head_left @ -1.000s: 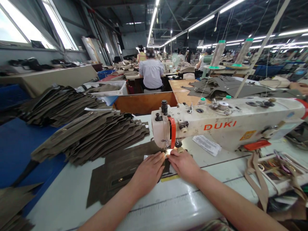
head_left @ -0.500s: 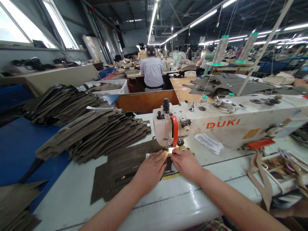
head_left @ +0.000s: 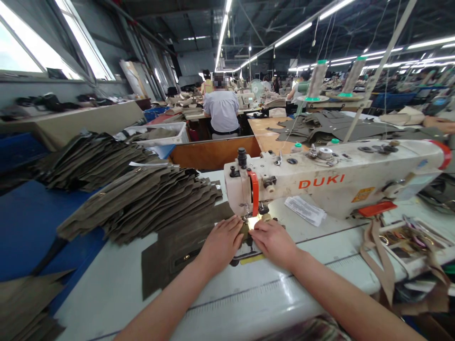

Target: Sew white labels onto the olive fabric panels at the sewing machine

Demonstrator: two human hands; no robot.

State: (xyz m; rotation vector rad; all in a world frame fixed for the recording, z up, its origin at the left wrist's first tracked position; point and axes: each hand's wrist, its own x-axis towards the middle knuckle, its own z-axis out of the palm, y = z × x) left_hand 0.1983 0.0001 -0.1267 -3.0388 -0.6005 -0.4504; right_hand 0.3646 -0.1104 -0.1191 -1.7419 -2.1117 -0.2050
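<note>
My L grip (head_left: 222, 241) lies flat & open on the dk fabric pc (head_left: 165, 253), fingers straight and close together, pressing from above; nothing pinched. R grip (head_left: 275, 241) is part-curled, palm down, fingertips bunched just beside the lit needle area (head_left: 253, 222); can't tell if it's got an edge of cloth btwn thumb & fingers. Small gap btwn the two grips, w/ a bit of olive cloth showing there.

Fabric pc is flat on the pale desk (head_left: 103, 284), mostly to the L of my L grip, its R end running in under my fingers twd the needle. It has a dk slot w/ a small gold-coloured fitting (head_left: 187, 256), just beside my L wrist. Yellow strip (head_left: 253, 259) on the desk just below the gap.

Sewing mach. (head_left: 284, 175) stands right behind both grips, "DUKI" in orange on its arm, orange-red guard (head_left: 253, 194) above the lit spot. White printed slip (head_left: 304, 210) lies under the arm, R of my R grip.

Off L: big fanned stack (head_left: 156, 203) of similar dk pcs, nr the fabric pc; 2nd stack (head_left: 88, 161) behind it. Off R: tray (head_left: 439, 253) of rings & bits, tan strap (head_left: 377, 260) hanging beside it. Ruler marks (head_left: 227, 300) along the nr side of the desk. Ahead, a person in a light shirt (head_left: 222, 111), seated, back to me.
</note>
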